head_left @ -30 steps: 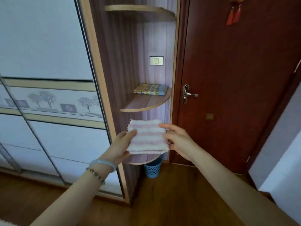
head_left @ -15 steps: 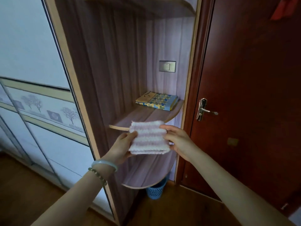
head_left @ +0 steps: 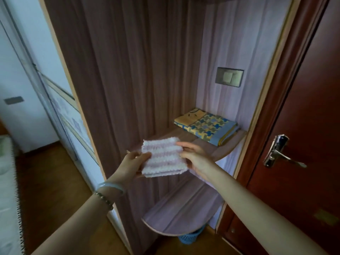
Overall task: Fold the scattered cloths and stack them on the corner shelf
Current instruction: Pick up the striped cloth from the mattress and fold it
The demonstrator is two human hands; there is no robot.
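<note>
A folded pink-and-white striped cloth (head_left: 162,157) is held flat between both hands, just in front of the middle corner shelf (head_left: 223,149). My left hand (head_left: 135,163) grips its left edge with the thumb on top. My right hand (head_left: 196,159) holds the right edge, fingers under and thumb over. A folded yellow-and-blue patterned cloth (head_left: 207,126) lies at the back of that shelf. A lower corner shelf (head_left: 181,210) is bare below the hands.
A dark red door (head_left: 303,126) with a metal handle (head_left: 279,153) stands at the right. A wall switch (head_left: 229,77) sits above the shelf. A blue basket (head_left: 189,237) is on the floor under the lower shelf. White wardrobe panels fill the left.
The view has closed in on the corner shelf. Both hands carried the striped cloth forward, and it is now level with the middle shelf's front edge.
</note>
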